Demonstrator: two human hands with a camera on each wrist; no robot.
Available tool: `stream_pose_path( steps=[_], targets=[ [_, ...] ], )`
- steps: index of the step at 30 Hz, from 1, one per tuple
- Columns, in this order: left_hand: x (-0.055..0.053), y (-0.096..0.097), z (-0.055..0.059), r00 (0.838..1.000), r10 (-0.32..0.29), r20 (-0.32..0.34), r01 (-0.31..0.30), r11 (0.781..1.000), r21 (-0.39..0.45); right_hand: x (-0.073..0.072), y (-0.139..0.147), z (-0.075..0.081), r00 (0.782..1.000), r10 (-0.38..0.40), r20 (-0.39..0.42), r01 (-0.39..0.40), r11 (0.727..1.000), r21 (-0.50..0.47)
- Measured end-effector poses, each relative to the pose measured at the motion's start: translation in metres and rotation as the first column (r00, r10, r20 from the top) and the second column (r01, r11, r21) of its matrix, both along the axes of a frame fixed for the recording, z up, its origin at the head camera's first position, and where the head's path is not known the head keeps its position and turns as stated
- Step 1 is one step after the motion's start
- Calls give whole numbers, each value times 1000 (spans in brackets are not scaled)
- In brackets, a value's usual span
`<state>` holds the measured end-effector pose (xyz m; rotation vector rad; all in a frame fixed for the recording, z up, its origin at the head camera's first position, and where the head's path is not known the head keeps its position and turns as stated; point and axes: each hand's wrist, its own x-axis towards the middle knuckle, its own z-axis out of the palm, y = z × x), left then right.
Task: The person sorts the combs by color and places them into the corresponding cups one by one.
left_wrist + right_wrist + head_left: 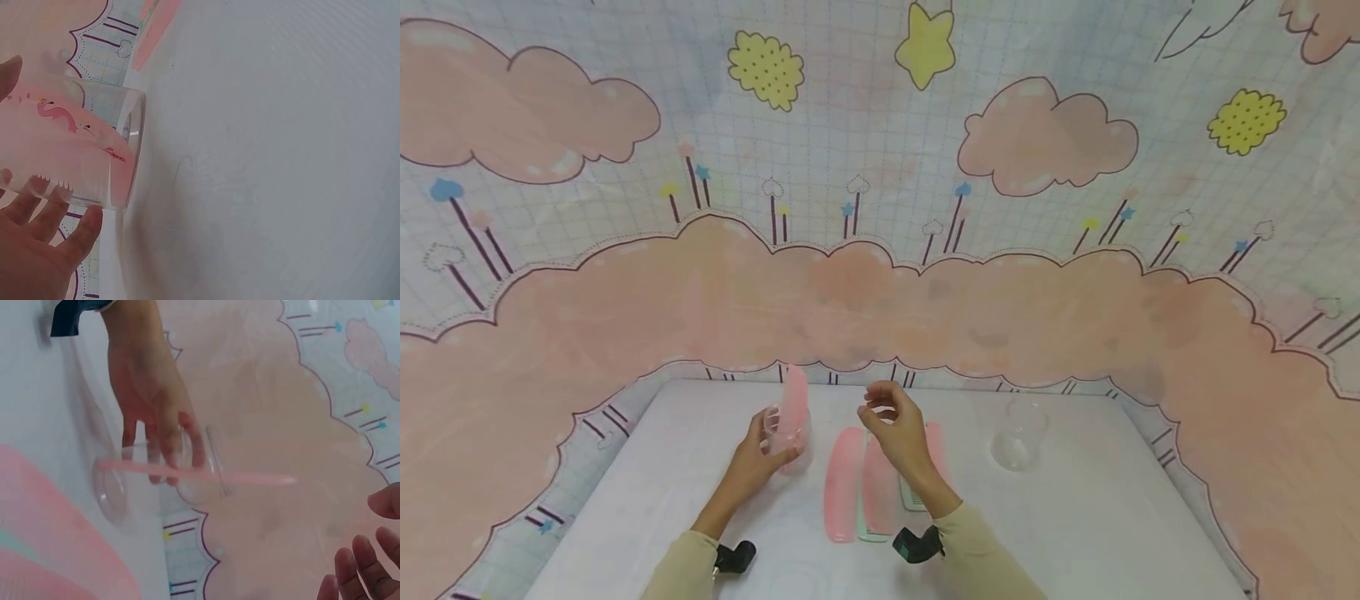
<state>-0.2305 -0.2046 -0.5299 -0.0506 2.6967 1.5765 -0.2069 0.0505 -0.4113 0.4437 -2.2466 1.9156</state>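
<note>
My left hand (754,463) grips a clear plastic cup (136,112), thumb on one side and fingers on the other. Inside it stands a pink comb (794,398) with a flamingo print, its upper end sticking out above the rim. The left wrist view shows its teeth through the cup wall. To the right of the cup, my right hand (901,433) is raised with fingers loosely bent and nothing between them. Below that hand lie pink combs (842,487) and pale green combs (914,500), side by side and partly hidden by the hand and wrist.
Another clear cup (1013,450) stands on the right part of the white table (1097,517). Behind the table hangs a patterned cloth (880,308) with clouds and stars. Dark wrist-camera mounts (917,544) sit at both wrists.
</note>
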Motion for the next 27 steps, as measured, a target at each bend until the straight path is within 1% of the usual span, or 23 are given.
stream_pose_path(
  steps=[4, 9, 12, 18, 21, 27],
  targets=[
    [0, 0, 0, 1000, 2, 9, -2, 1000, -4, -1, 14, -7, 1000, -19, 17, 18, 1000, 22],
    [1, 1, 1, 1000, 6, 2, -6, 1000, -8, -15, 31, -35, 998, -62, 15, 61, 997, 43],
    [1, 1, 1, 1000, 5, 4, -5, 1000, -12, -21, 42, -52, 996, -89, 14, 88, 994, 60],
    [0, 1, 2, 1000, 8, 27, -8, 1000, 4, -21, 62, -68, 990, -140, 20, 136, 983, 119],
    [-1, 0, 2, 1000, 4, 23, -4, 1000, 1, -20, 69, -75, 986, -165, 24, 160, 976, 145],
    [-1, 0, 1, 1000, 7, 16, -7, 1000, -5, -16, 80, -90, 978, -197, 68, 184, 968, 169]
  ],
)
